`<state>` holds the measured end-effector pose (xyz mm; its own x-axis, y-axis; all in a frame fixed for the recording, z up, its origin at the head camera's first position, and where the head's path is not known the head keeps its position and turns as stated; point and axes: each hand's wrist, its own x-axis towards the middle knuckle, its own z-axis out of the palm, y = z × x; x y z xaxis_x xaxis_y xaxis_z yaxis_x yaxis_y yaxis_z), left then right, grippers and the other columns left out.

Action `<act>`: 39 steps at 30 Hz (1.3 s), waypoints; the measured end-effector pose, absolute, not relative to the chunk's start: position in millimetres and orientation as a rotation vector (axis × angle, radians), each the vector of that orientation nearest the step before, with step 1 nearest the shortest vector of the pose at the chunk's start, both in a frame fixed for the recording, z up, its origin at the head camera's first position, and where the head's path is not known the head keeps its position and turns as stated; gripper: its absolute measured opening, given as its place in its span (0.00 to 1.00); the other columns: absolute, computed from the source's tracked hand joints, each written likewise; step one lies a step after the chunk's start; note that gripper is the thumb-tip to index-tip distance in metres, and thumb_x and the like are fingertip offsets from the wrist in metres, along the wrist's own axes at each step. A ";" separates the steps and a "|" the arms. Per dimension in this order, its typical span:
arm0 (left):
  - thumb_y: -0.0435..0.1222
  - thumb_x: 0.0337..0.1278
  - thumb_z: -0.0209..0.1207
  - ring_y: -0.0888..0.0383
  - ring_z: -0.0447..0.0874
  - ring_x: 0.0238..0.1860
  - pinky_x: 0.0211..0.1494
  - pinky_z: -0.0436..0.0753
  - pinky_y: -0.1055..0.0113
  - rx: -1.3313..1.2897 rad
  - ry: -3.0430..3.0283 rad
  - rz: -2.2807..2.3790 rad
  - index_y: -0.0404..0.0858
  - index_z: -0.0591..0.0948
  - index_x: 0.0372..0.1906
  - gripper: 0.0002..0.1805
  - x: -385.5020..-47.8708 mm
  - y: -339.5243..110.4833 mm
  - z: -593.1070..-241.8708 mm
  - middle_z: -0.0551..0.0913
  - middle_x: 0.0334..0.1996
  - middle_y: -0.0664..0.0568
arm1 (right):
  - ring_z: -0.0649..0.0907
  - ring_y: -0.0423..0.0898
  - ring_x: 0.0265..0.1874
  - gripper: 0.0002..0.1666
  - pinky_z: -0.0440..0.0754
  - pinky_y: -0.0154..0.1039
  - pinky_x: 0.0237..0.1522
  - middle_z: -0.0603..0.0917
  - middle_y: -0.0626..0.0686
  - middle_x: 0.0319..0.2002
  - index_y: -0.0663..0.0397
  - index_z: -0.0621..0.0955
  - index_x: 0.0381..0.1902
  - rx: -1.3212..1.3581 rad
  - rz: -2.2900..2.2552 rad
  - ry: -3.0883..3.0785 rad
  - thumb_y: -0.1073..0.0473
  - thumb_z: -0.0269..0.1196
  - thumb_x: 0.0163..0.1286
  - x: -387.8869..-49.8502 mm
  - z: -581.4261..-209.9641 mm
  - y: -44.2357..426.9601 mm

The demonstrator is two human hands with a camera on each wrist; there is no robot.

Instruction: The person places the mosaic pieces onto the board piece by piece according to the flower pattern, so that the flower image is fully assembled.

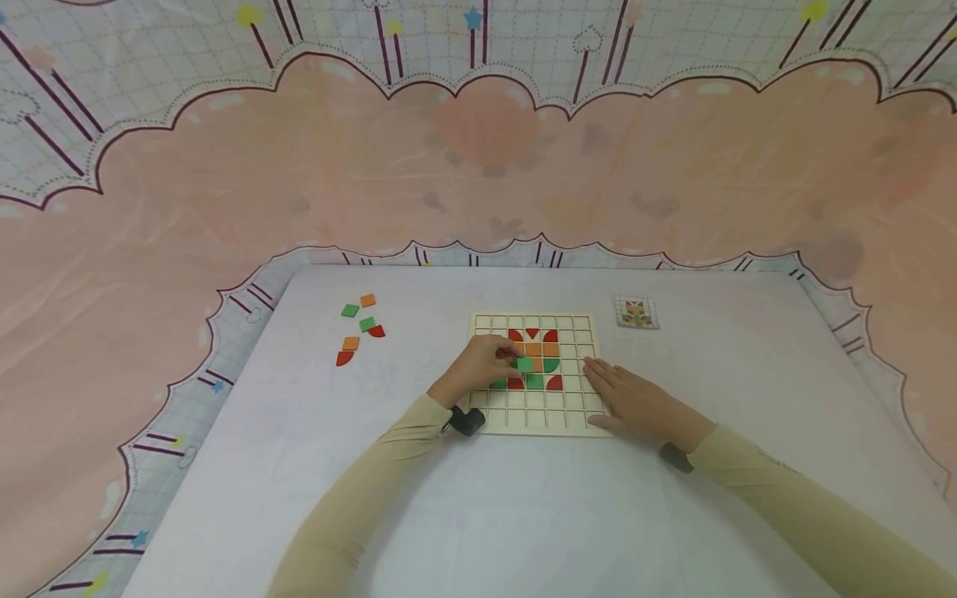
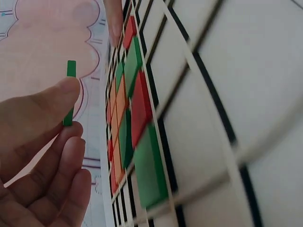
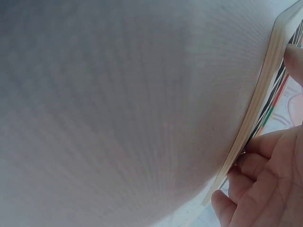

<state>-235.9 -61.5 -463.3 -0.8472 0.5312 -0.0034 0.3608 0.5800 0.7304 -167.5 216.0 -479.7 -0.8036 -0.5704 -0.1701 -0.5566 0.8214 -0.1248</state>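
My left hand point(image 1: 486, 364) pinches a green tile point(image 2: 71, 69) between thumb and fingertips. In the left wrist view the tile stands edge-on, apart from the gridded wooden board point(image 1: 538, 420). Red, orange and green pieces sit in the board's upper middle cells, among them a red triangle point(image 1: 532, 334) and an orange tile point(image 1: 552, 350). The left hand covers part of this pattern. My right hand point(image 1: 645, 407) rests along the board's right edge, its fingers fairly straight and touching it; the right wrist view shows fingertips at the board's side point(image 3: 259, 94).
Several loose tiles lie left of the board, including an orange square point(image 1: 368, 300) and a red quarter-circle point(image 1: 345, 358). A small picture card point(image 1: 637, 312) with a tile pattern lies at the back right of the white table point(image 1: 463, 523). A patterned cloth point(image 1: 359, 183) hangs behind.
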 end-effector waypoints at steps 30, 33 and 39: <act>0.37 0.46 0.69 0.61 0.79 0.36 0.43 0.76 0.75 0.965 2.636 0.809 0.37 0.85 0.38 0.13 -228.4 8.2 -470.3 0.86 0.36 0.52 | 0.56 0.56 0.72 0.47 0.59 0.51 0.70 0.54 0.59 0.74 0.63 0.53 0.72 -0.900 -0.116 2.809 0.37 0.51 0.69 -167.6 -476.3 214.8; 0.37 0.46 0.70 0.63 0.77 0.35 0.41 0.75 0.76 0.969 2.641 0.788 0.37 0.85 0.38 0.13 -228.6 10.0 -470.5 0.86 0.35 0.52 | 0.56 0.56 0.72 0.47 0.59 0.51 0.70 0.54 0.60 0.73 0.63 0.54 0.72 -0.902 -0.117 2.810 0.37 0.51 0.69 -167.6 -476.2 214.6; 0.38 0.46 0.69 0.64 0.76 0.35 0.40 0.74 0.77 0.963 2.645 0.746 0.38 0.85 0.40 0.14 -228.5 11.2 -468.6 0.85 0.34 0.53 | 0.57 0.56 0.72 0.46 0.59 0.51 0.70 0.55 0.60 0.73 0.64 0.54 0.72 -0.923 -0.118 2.811 0.38 0.51 0.69 -168.6 -476.8 215.0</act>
<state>-228.5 11.2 -468.6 -0.7578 0.6513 -0.0392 0.5349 0.6545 0.5343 -168.6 215.0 -476.8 -0.7911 -0.5941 -0.1457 -0.5798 0.8042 -0.1308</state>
